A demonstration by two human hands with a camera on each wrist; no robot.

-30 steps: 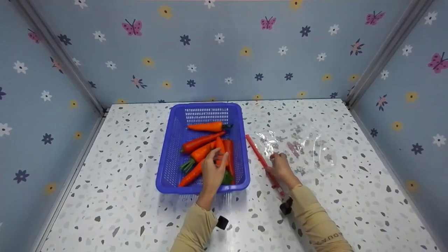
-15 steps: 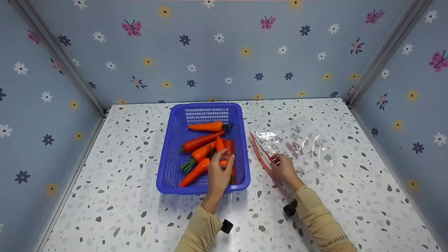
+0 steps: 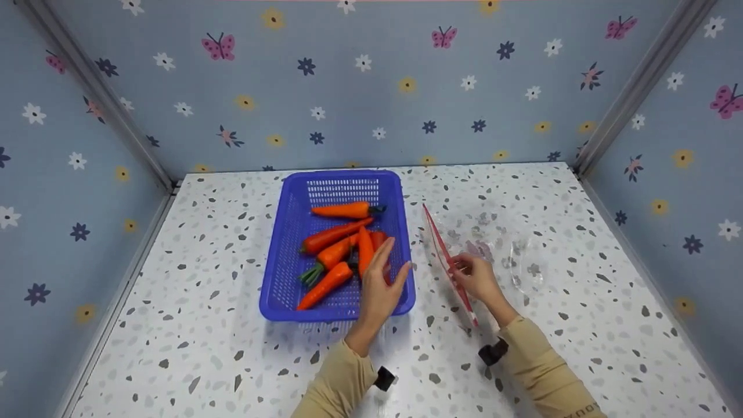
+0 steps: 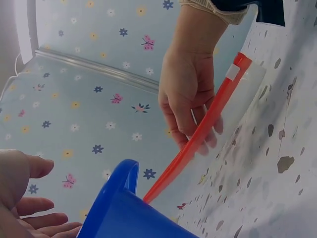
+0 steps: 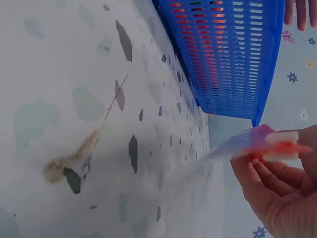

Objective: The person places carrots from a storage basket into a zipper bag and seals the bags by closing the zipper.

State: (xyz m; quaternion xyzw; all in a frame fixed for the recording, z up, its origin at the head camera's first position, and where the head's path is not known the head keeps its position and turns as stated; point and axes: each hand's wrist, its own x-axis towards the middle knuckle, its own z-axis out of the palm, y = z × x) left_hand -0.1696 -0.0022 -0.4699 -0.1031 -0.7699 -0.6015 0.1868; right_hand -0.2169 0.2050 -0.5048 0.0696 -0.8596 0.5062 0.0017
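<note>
My left hand [image 3: 380, 290] hovers over the right front of a blue perforated basket [image 3: 273, 249], fingers extended and thumb apart, holding nothing. Several orange-red carrots [image 3: 328, 286], some with green stem ends, lie in that basket. To its right, my right hand [image 3: 479, 278] pinches the red zip edge [image 3: 439, 239] of a clear zip bag [image 3: 525, 264]. The bag's mouth edge is raised, and its transparent body trails to the right on the table. In the left wrist view, a white slider [image 4: 232, 72] sits near one end of the red strip.
The basket and bag rest on a white speckled table [image 3: 191, 261]. Blue walls [image 3: 371, 87] with flowers and butterflies enclose the back and sides. A dark wrist camera [image 3: 493, 352] is strapped at the right sleeve; another [image 3: 384, 378] is at the left.
My left hand has shifted right from above the carrots toward the basket's right side, its fingers straightening. My right hand has lifted the red zip edge and moved it slightly right.
</note>
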